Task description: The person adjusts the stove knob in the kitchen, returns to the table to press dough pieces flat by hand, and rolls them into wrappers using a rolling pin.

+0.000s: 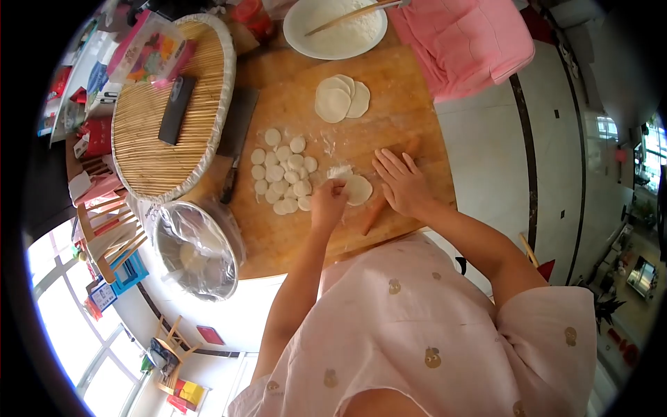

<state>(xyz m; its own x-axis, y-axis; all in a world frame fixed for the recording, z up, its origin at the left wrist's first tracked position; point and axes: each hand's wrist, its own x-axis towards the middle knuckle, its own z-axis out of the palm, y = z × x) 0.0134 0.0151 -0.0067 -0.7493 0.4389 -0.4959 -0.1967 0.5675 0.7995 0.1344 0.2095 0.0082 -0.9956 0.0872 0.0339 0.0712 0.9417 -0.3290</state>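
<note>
On a floured wooden board (271,243), my left hand (329,201) pinches the left edge of a round dough wrapper (358,190). My right hand (401,182) lies flat over a wooden rolling pin (374,215), fingers stretched out; the pin's middle is hidden under it. The pin sits just right of the wrapper. Left of my left hand, several small flattened dough pieces (275,173) are clustered. A few rolled wrappers (333,105) overlap farther up the board. Loose flour (339,172) is scattered above the wrapper.
A white bowl of flour (335,47) with wooden sticks stands at the back. At left are a cleaver (237,124), a round reed tray (149,163) bearing a dark object (176,110) and plastic box (153,50), and a plastic-covered bowl (226,267). Pink cloth (465,42) hangs at upper right.
</note>
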